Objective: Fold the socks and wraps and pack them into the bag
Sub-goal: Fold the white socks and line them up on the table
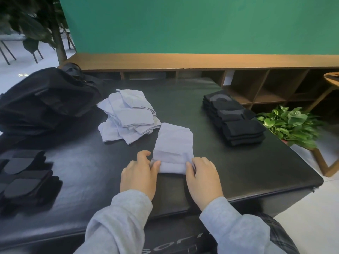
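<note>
A pale lilac sock (173,142) lies lengthwise on the black padded table (238,162), its near end rolled up. My left hand (141,173) pinches the roll's left end, thumb on the fabric. My right hand (203,176) pinches its right end. A loose heap of pale lilac socks (126,116) sits behind to the left. A black bag (45,101) stands at the far left. Folded black socks (234,118) are stacked at the right. More dark socks (23,176) lie at the near left.
A low wooden shelf unit (256,88) runs along the green wall behind the table. A potted green plant (291,123) on a wooden stand is off the table's right edge. A dark leafy plant (36,24) stands at the far left.
</note>
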A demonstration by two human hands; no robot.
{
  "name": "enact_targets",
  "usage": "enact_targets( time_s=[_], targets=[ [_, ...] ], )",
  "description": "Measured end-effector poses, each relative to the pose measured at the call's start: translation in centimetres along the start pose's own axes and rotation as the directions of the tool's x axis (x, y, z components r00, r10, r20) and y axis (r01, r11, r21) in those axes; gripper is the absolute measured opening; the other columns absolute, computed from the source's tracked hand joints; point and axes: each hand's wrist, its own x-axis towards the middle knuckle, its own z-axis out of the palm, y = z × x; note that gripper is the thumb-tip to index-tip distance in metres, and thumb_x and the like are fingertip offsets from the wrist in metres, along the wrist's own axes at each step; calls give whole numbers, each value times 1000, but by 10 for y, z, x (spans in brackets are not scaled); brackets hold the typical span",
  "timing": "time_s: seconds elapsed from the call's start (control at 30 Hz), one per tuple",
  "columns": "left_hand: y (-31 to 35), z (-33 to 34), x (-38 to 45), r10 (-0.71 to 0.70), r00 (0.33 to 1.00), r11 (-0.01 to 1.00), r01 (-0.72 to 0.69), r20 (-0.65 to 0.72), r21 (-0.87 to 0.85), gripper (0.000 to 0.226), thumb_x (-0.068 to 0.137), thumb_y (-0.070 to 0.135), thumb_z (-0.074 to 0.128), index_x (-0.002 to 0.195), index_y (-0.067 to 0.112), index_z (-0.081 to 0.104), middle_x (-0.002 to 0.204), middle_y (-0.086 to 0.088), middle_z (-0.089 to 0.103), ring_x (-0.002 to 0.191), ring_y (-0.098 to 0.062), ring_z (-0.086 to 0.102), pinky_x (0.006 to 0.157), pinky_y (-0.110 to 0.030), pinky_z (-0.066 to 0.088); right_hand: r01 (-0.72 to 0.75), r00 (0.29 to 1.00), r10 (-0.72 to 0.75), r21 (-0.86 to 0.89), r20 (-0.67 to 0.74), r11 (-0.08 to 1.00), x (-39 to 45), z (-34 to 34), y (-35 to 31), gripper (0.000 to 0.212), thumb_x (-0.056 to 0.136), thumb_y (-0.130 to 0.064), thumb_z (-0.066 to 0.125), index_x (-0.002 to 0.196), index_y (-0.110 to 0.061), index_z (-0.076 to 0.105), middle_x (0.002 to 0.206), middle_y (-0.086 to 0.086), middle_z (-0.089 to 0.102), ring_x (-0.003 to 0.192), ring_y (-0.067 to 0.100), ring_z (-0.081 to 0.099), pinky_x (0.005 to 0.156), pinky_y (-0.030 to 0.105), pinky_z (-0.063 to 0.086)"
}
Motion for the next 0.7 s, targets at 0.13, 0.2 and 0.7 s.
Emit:
enact_targets(
  time_s=[0.13,0.2,0.7],
  targets=[
    [5,0,-1,-7,1000,995,8,-9,100,39,95,43,41,124,17,34,100,2,60,100,-21,51,88,-33,36,-28,998,31,-62,49,998,5,-4,-5,14,97,-27,41,104,-18,49,100,-2,53,92,15,48,82,25,41],
    [6,-1,-1,-23,999,996,25,-22,87,37,95,40,43,122,16,36,104,1,59,101,-22,50,88,-33,37,-48,997,53,-75,63,996,9,-7,-8,19,95,-26,42,112,-19,46,104,-2,56,93,16,52,82,28,45],
    [2,1,-7,161,982,938,-182,95,296,86,68,66,-9,136,35,35,149,13,20,136,-10,5,103,-32,3,257,966,-256,-115,26,959,-3,-5,-1,52,85,-50,25,72,-24,68,112,-16,53,110,1,31,91,13,6]
  ],
)
